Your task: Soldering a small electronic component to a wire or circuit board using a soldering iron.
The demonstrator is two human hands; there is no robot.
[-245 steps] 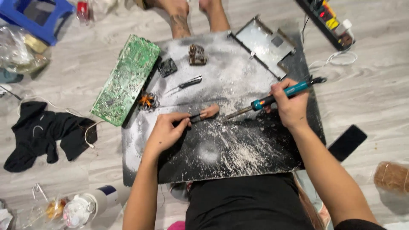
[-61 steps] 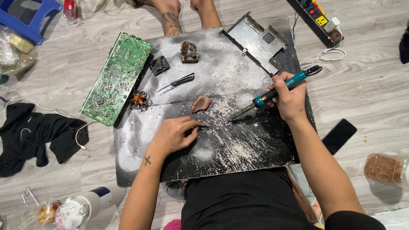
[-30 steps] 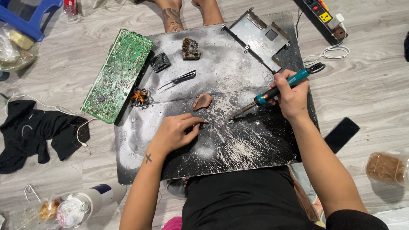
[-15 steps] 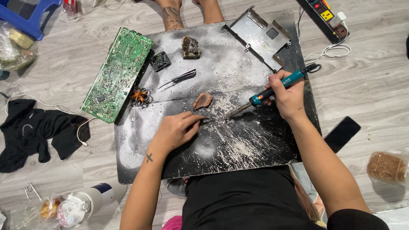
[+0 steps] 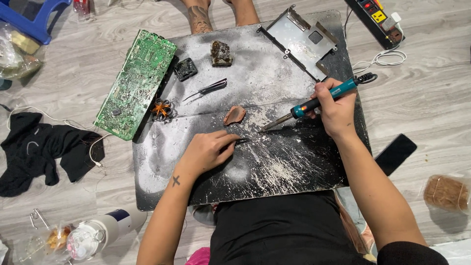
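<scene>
My right hand (image 5: pixel 333 110) grips the light, stiff soldering iron (image 5: pixel 314 103) by its handle, my left hand (image 5: pixel 206 152) pinching thin tweezers (image 5: pixel 245 141).

Bright, even light fills the scene, with soft short shadows falling just beside the hands and under the teal-handled soldering iron (image 5: pixel 319 100). The scorched black work board (image 5: pixel 294 162) shows a pale dull sheen. Focus is sharp at centre, slightly softer and stretched toward the corners.
</scene>
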